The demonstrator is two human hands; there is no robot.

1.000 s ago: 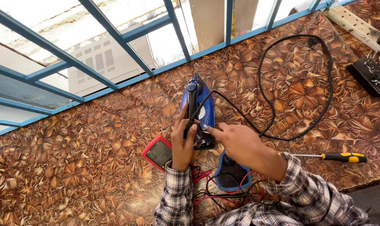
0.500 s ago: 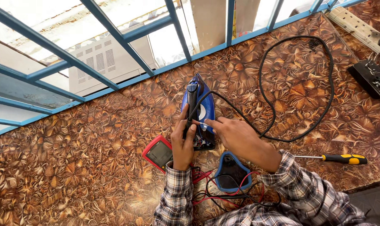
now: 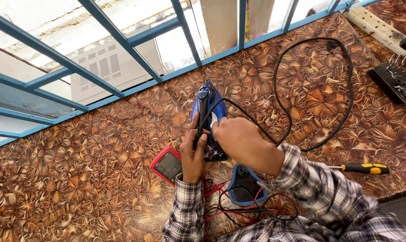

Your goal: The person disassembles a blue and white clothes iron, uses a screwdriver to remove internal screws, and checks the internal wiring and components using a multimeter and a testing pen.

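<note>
Gripping the blue iron (image 3: 207,117) with the left hand (image 3: 193,154), the right hand (image 3: 236,141) pinches inside it; judged repair, steadiness needed next.

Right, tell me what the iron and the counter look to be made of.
The iron: glossy blue and black plastic shell, by its moulded shape and sheen. The counter: hard, polished, brown leaf-patterned surface that catches window light, maybe laminate or stone; the picture can't settle which.
</note>
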